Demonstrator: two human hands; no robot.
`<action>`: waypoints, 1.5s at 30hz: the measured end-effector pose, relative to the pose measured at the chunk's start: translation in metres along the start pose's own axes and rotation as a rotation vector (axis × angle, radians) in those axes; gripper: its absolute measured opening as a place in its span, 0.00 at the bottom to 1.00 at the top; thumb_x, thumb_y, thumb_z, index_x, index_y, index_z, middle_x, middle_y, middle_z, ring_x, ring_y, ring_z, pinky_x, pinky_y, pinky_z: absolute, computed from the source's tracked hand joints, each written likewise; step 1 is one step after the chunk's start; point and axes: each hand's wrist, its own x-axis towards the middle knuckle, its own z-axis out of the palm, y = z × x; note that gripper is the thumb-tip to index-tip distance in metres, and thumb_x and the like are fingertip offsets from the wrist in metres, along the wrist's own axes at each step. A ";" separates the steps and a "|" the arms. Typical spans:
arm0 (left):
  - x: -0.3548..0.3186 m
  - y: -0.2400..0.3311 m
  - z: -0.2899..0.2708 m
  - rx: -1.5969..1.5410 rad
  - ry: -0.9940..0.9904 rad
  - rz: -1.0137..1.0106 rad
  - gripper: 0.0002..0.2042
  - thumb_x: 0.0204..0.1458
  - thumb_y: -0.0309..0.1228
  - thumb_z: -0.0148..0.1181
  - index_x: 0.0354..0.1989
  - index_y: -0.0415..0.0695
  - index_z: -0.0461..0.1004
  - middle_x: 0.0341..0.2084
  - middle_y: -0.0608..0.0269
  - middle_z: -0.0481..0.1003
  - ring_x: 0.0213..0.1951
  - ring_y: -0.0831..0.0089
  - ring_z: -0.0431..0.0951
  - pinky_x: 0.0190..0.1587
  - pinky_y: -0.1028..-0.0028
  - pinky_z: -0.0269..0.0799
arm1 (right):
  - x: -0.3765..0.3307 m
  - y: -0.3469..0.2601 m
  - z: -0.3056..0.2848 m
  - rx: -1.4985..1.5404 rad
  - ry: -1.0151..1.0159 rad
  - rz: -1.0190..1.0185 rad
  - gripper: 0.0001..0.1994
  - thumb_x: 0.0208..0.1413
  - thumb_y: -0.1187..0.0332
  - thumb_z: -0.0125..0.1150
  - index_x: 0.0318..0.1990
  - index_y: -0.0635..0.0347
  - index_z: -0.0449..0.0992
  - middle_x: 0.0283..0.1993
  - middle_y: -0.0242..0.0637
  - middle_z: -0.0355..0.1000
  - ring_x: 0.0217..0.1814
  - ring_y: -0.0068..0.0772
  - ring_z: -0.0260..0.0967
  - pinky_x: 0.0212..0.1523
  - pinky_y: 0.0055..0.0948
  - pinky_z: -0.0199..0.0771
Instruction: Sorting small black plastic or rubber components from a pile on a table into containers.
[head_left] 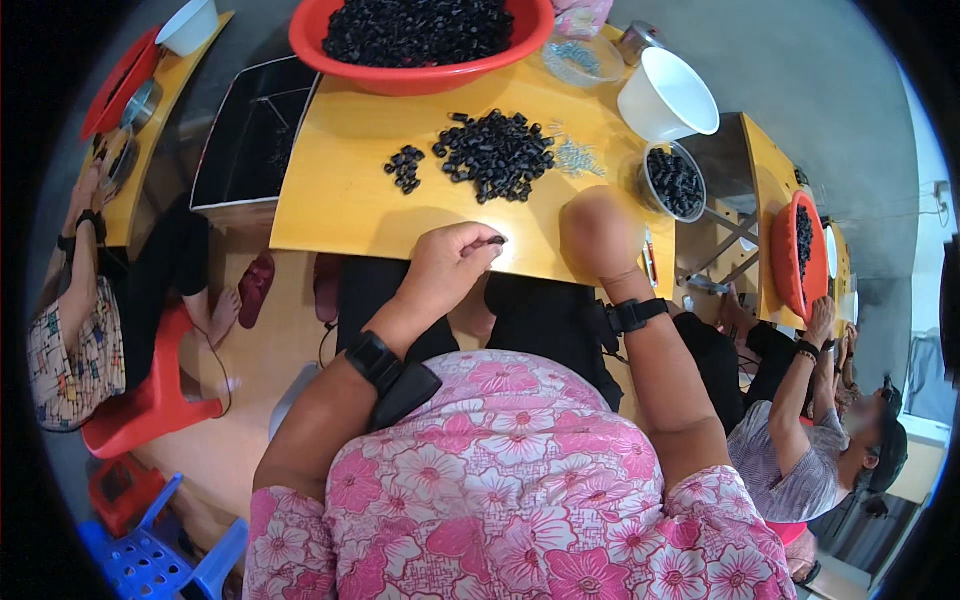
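Tabletop: yellow wood | floor: tan | neighbouring tables alongside

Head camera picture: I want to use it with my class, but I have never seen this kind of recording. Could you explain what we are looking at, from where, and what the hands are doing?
The picture comes from a wide fisheye camera worn on a person's head, looking down, so straight edges curve near the rim. No machine is involved: the two bare forearms rising from the lower edge are the wearer's own. The left hand pinches a small black piece over the yellow table. The right hand is closed in a loose fist beside it; what it holds, if anything, is hidden. On the table lie a pile of black pieces, a few small metal springs, a red basin full of black pieces, a white bowl and a clear tub. Other people work at neighbouring tables.
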 end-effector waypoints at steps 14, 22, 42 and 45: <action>-0.026 0.006 -0.010 0.101 0.114 0.079 0.07 0.52 0.27 0.61 0.37 0.38 0.78 0.22 0.66 0.75 0.23 0.82 0.71 0.27 0.80 0.69 | -0.016 -0.059 0.010 0.994 -0.293 0.302 0.04 0.49 0.80 0.61 0.34 0.67 0.77 0.31 0.30 0.75 0.34 0.19 0.72 0.36 0.21 0.74; -0.030 0.010 -0.015 0.159 0.118 0.149 0.08 0.49 0.28 0.63 0.35 0.37 0.78 0.21 0.62 0.74 0.22 0.78 0.71 0.28 0.76 0.69 | -0.014 -0.075 0.008 0.911 -0.482 0.351 0.04 0.50 0.79 0.64 0.34 0.67 0.78 0.32 0.28 0.75 0.30 0.14 0.69 0.31 0.16 0.70; -0.042 -0.010 -0.017 -0.117 0.083 -0.004 0.08 0.53 0.27 0.61 0.38 0.36 0.78 0.23 0.71 0.75 0.25 0.86 0.71 0.29 0.83 0.69 | -0.024 -0.092 0.009 0.897 -0.441 0.277 0.09 0.50 0.81 0.63 0.40 0.65 0.78 0.38 0.35 0.76 0.36 0.20 0.73 0.39 0.20 0.74; -0.044 -0.011 -0.020 -0.162 0.072 -0.026 0.07 0.53 0.27 0.62 0.37 0.36 0.78 0.23 0.71 0.75 0.25 0.86 0.71 0.29 0.83 0.69 | -0.021 -0.097 0.004 0.678 -0.394 0.037 0.08 0.49 0.81 0.63 0.38 0.64 0.80 0.36 0.35 0.76 0.37 0.22 0.73 0.39 0.21 0.74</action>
